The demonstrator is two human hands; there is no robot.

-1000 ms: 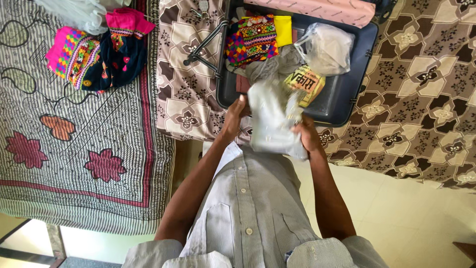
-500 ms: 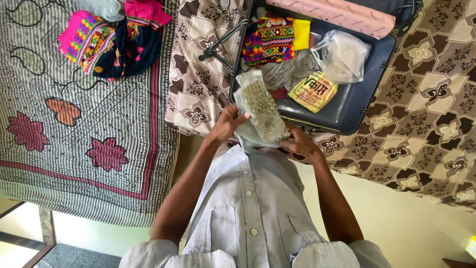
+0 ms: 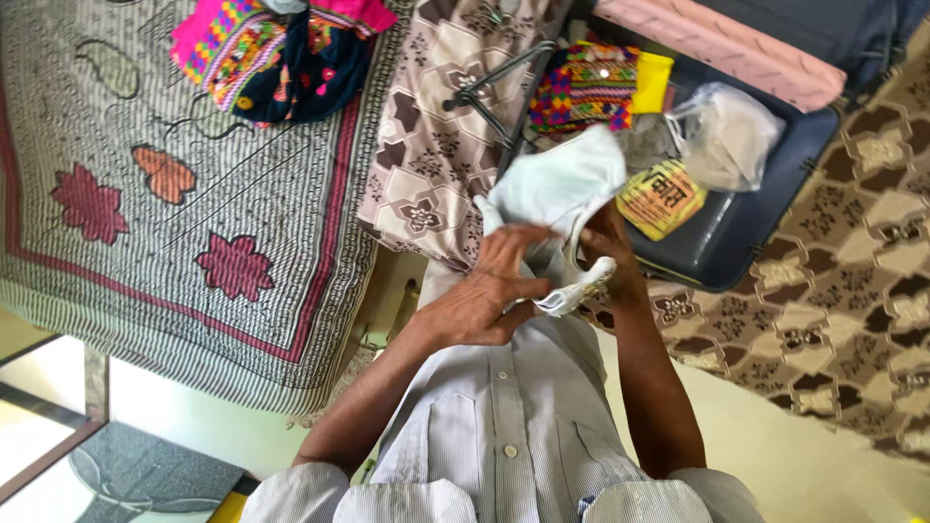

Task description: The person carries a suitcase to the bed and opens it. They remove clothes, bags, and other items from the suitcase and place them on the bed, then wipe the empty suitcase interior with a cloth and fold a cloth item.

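Both my hands hold a pale white cloth (image 3: 567,184) in front of my chest, over the near edge of an open dark blue suitcase (image 3: 746,237). My left hand (image 3: 484,295) lies flat across the cloth's lower part with the fingers spread. Gripping the folded lower edge from the right is my right hand (image 3: 608,254). The upper part of the cloth bunches up and hides some of the suitcase's contents. My grey striped shirt fills the bottom of the view.
In the suitcase lie a bright embroidered cloth (image 3: 581,87), a yellow piece (image 3: 655,82), a clear plastic bag (image 3: 727,136), a yellow packet (image 3: 662,199) and a pink striped roll (image 3: 717,39). Colourful clothes (image 3: 271,48) rest on a grey flowered bedspread (image 3: 145,194). Brown patterned sheets (image 3: 843,291) surround the suitcase.
The cloth has been turned and bunched between my hands, with my left hand now laid across its front. The view has shifted slightly.
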